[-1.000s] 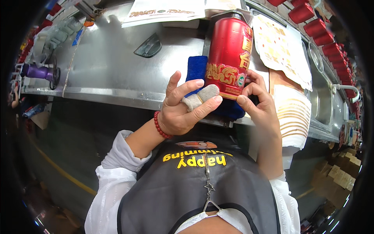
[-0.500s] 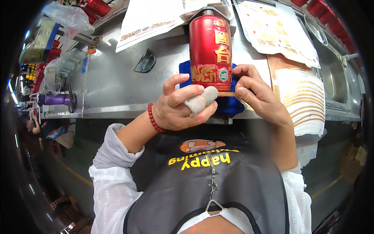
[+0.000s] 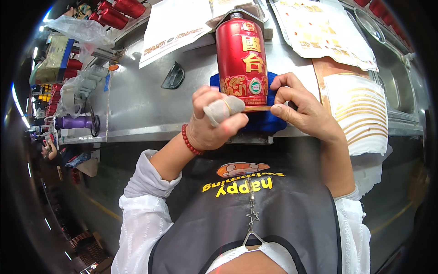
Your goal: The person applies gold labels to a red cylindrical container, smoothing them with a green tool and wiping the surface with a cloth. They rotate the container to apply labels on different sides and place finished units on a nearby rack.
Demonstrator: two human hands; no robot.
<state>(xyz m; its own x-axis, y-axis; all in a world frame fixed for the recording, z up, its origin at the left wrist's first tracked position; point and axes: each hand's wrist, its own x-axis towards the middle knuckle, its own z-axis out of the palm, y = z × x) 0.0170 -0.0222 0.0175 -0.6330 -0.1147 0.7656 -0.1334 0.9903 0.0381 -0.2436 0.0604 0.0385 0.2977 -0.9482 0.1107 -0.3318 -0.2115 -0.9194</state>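
Note:
A red bottle (image 3: 241,50) with gold characters, a gold dragon band and a round green-and-white badge lies with its neck away from me. Under its base end is a blue cloth (image 3: 276,123). A narrow gold strip (image 3: 258,108) runs along the base edge. My left hand (image 3: 207,121), wearing a red bead bracelet, holds a small greyish-white cloth roll (image 3: 216,112) bound with a band, against the base's left corner. My right hand (image 3: 301,107) has curled fingers at the base's right side, thumb by the strip's end. A small dark thing shows among those fingers; its kind is unclear.
Curved gold strips lie on a white sheet (image 3: 360,114) at the right, below a gold-printed sheet (image 3: 324,34). A sink (image 3: 397,82) is beyond. A dark wedge-shaped scraper (image 3: 173,76) rests on the steel table (image 3: 132,100); red bottles (image 3: 112,17) stand far left.
My left hand has shifted with the cloth roll, which now sits nearer the base's left corner and looks blurred. My right thumb has moved slightly along the base edge. The view has shifted a little.

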